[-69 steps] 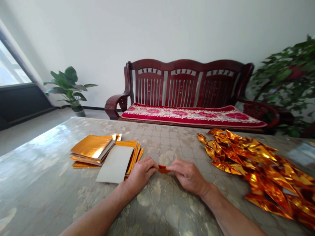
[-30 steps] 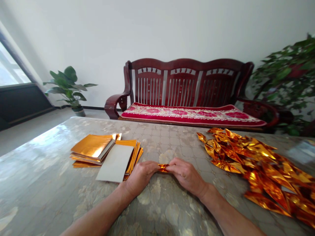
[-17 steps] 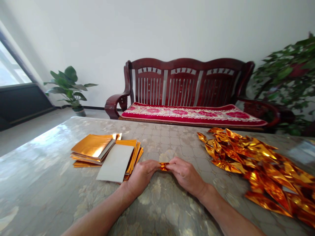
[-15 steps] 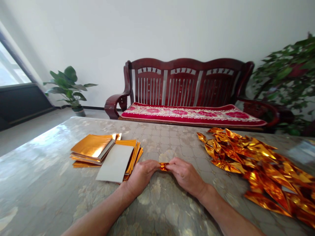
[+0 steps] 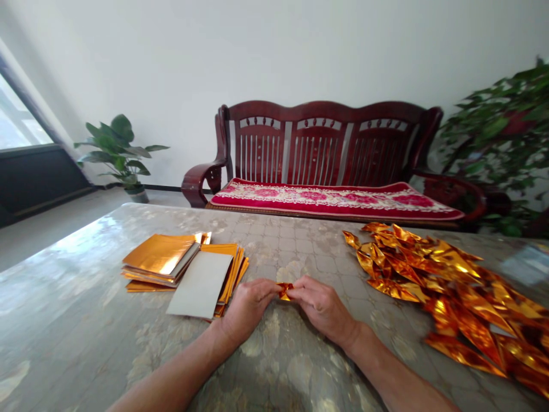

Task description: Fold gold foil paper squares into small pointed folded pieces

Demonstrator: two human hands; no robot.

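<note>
Between my two hands is a small piece of folded gold foil paper (image 5: 284,291), its middle showing and its ends hidden in my fingers. My left hand (image 5: 249,303) pinches its left end, and my right hand (image 5: 321,303) pinches the right end. Just left of my left hand lies a stack of foil sheets (image 5: 203,286) with a pale grey back facing up. Behind it sits another stack of sheets (image 5: 158,254), gold side up. A large heap of folded gold foil pieces (image 5: 433,269) spreads over the table's right side.
The table (image 5: 107,343) has a shiny patterned cover. Clear plastic (image 5: 527,264) lies at the right edge. Beyond the table stand a dark red wooden bench (image 5: 317,151) with a floral seat cover (image 5: 313,196), a potted plant (image 5: 124,151) and a leafy plant (image 5: 501,126).
The foil piece between my fingers has shifted slightly in shape and tilt. Both hands keep their pinch in nearly the same place; the stacks and heap look unchanged.
</note>
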